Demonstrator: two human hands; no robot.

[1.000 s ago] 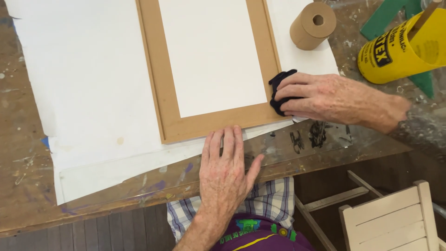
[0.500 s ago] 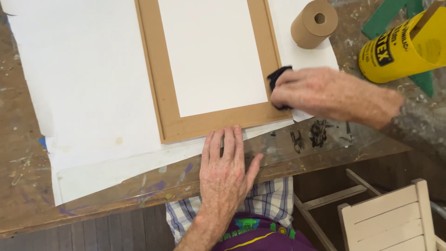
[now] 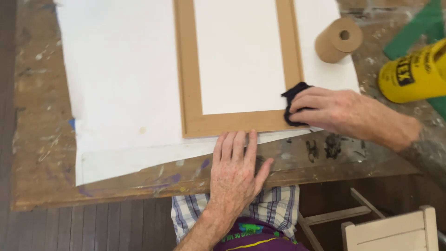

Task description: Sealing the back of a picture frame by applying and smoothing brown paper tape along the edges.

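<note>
Right hand: the right hand [image 3: 334,110] lies over the lower right corner of the brown frame [image 3: 234,123], fingers closed together and clamped on a dark cloth [image 3: 291,95]. The cloth is pressed down on the frame's right rail, and only its bunched upper end and a strip under the fingers show.

Left hand: the left hand [image 3: 234,172] rests flat, palm down, on the near edge of the worktable [image 3: 42,139]. Its fingers lie straight and close side by side, the thumb is spread to the right, and nothing is gripped. The fingertips reach the white paper sheet [image 3: 121,83] just below the frame's bottom rail.

Frame: it lies flat on the white paper, a plain brown rectangle with the paper showing white through its middle. Its top runs out of view.

Paper: a large sheet covers most of the tabletop, with a second strip sticking out beneath it toward the near edge.

Table: bare wood, spotted and smeared with old paint, with dark smudges just below the right wrist.

Tape roll: a brown roll [image 3: 338,40] lies on its side on the paper, up and to the right of the frame, apart from the right hand.

Yellow container: a yellow tub [image 3: 411,72] lies at the far right, with a green shape [image 3: 411,32] behind it.

Below the table: a plaid shirt [image 3: 274,209] shows at the person's lap, and a pale wooden chair [image 3: 395,232] stands to the right.
</note>
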